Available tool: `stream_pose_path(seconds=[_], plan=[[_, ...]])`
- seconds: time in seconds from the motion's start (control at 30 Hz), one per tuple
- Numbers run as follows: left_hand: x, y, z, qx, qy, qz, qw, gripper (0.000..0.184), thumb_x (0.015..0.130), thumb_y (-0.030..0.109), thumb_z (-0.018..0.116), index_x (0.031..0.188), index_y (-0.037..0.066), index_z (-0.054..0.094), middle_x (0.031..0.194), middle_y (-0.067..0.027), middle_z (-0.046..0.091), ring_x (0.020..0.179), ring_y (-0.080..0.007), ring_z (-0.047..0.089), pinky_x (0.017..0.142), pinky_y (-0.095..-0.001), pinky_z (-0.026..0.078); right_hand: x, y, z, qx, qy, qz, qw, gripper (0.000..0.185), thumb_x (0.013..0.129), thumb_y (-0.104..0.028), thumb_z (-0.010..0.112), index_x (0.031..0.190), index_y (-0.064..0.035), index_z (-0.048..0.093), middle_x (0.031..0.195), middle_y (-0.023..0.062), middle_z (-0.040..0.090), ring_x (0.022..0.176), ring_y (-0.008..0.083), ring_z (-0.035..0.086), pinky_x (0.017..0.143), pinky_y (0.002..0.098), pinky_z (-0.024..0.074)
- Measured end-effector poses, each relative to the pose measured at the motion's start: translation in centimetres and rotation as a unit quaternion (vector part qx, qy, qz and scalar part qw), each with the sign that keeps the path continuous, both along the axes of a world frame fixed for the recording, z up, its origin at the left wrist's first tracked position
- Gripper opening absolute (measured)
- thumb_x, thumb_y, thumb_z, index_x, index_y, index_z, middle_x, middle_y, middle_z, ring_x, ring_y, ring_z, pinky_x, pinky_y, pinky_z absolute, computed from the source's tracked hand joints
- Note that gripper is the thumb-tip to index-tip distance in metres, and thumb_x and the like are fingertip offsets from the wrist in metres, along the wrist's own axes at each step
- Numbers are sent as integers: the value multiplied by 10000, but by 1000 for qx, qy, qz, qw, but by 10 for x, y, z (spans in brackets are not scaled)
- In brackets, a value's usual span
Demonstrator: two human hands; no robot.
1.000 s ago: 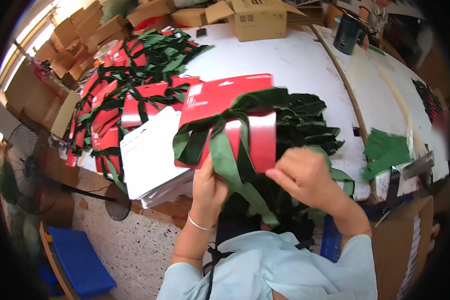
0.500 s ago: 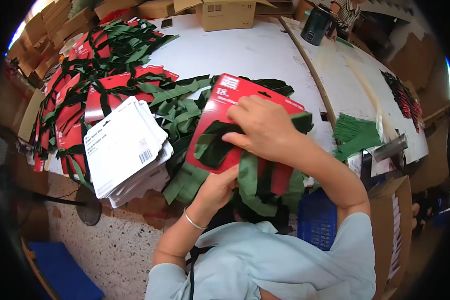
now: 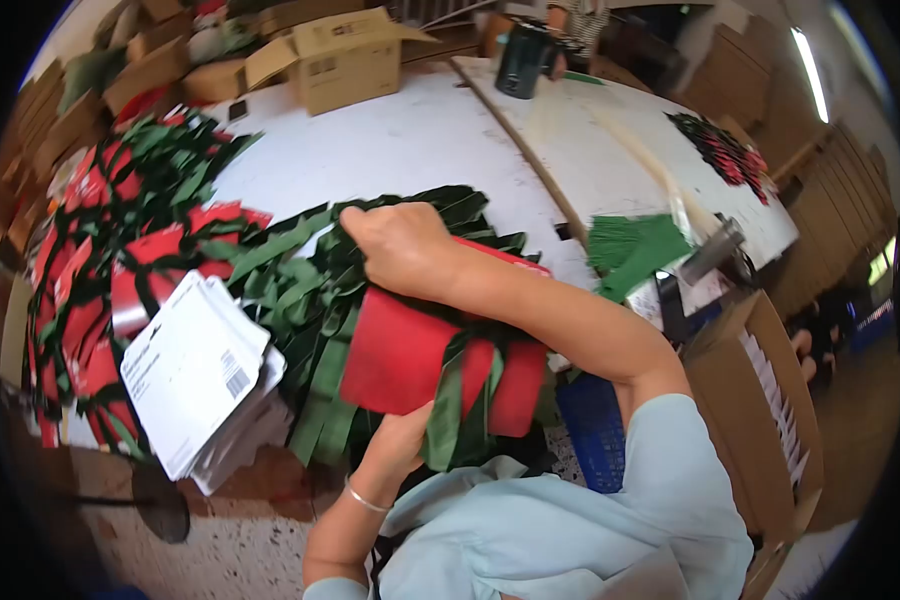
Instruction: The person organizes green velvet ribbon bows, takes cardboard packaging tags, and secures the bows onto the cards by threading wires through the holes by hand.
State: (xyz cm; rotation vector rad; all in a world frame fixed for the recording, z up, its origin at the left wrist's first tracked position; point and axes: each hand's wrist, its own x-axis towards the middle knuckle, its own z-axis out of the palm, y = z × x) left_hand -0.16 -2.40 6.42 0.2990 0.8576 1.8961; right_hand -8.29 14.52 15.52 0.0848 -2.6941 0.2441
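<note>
A red backing card for a bow is held tilted before me at the table's front edge. Dark green ribbon loops over its right part. My left hand grips the card's lower edge, its fingers mostly hidden behind it. Above the card's upper left corner is my right hand, closed, its fingertips turned out of sight; I cannot make out what is in it. Loose green ribbons lie beneath and behind both hands. Left of the card is a stack of white printed cards.
Red cards with green ribbons are heaped at the left. An open carton and a dark canister stand at the back, near another person. Green strips and a metal cylinder are right. A blue basket sits below.
My right hand has moved off the card's face to its upper left and closed. The card has turned and tilted, its printed top now covered. The view has shifted rightward.
</note>
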Motion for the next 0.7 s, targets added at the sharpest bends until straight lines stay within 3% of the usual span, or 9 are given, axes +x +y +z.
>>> stream_pose_path(seconds=[0.1, 0.2, 0.27, 0.3, 0.37, 0.4, 0.53, 0.63, 0.7], plan=[[-4, -5, 1, 0, 11, -21, 1000, 402, 895, 29, 548, 1286, -25, 473, 1220, -118, 567, 1046, -206, 601, 878, -339, 514, -1, 8, 23, 14, -55, -10, 998, 147, 689, -53, 540, 835, -46, 550, 729, 179, 635, 741, 384, 625, 646, 484, 483], [-2, -9, 2, 9, 16, -16, 1000, 396, 895, 21, 538, 1283, -25, 476, 1209, -110, 570, 1037, -203, 601, 875, -335, 511, 0, 17, 36, 43, -206, -12, 977, 276, 681, -59, 544, 941, -90, 630, 887, 139, 662, 890, 332, 625, 752, 430, 491], [1, -10, 5, 20, 4, -19, 1000, 397, 894, 23, 536, 1284, -22, 474, 1211, -106, 567, 1032, -201, 600, 880, -333, 506, 6, 26, 40, 38, -241, -16, 970, 295, 661, -73, 577, 952, -84, 626, 922, 155, 655, 888, 346, 621, 753, 433, 491], [3, -11, 3, 19, -1, -21, 1000, 397, 894, 23, 536, 1284, -22, 474, 1211, -106, 567, 1032, -201, 600, 880, -333, 506, 6, 34, 42, 26, -295, 11, 955, 344, 684, -115, 618, 1026, -80, 622, 924, 140, 651, 882, 298, 634, 754, 393, 496], [8, -15, -3, 4, -4, -47, 999, 402, 893, 25, 534, 1286, -28, 470, 1230, -113, 558, 1054, -206, 593, 897, -333, 499, 9, 44, 49, -160, -464, 79, 868, 420, 713, -167, 660, 1120, -85, 598, 920, 113, 642, 837, 220, 628, 730, 335, 495], [9, -17, -1, -10, -8, -57, 998, 433, 870, 31, 560, 1285, -42, 466, 1249, -128, 551, 1067, -230, 588, 907, -338, 493, 9, 47, 50, -172, -493, 130, 843, 537, 724, -208, 692, 1226, -86, 547, 954, 78, 628, 793, 156, 599, 704, 285, 486], [11, -32, -1, -8, 2, -57, 998, 442, 868, 47, 560, 1289, -46, 460, 1252, -135, 550, 1068, -244, 588, 907, -347, 491, 29, 56, 55, -297, -499, 216, 785, 688, 713, -187, 726, 1330, -51, 454, 1047, 83, 619, 791, 131, 594, 710, 264, 478], [9, -61, -7, 0, 20, 8, 1000, 450, 867, 58, 560, 1291, -50, 456, 1254, -139, 550, 1069, -254, 587, 906, -354, 489, 38, 66, 48, -401, -459, 268, 746, 663, 770, -150, 719, 1354, -56, 420, 1061, 96, 624, 788, 118, 607, 703, 249, 474], [9, -88, -11, 15, 21, 99, 995, 455, 866, 66, 560, 1293, -52, 454, 1256, -142, 550, 1069, -261, 587, 906, -359, 488, 40, 66, 45, -439, -387, 219, 781, 537, 831, -207, 673, 1302, -43, 473, 992, 75, 643, 770, 96, 603, 627, 217, 454]])
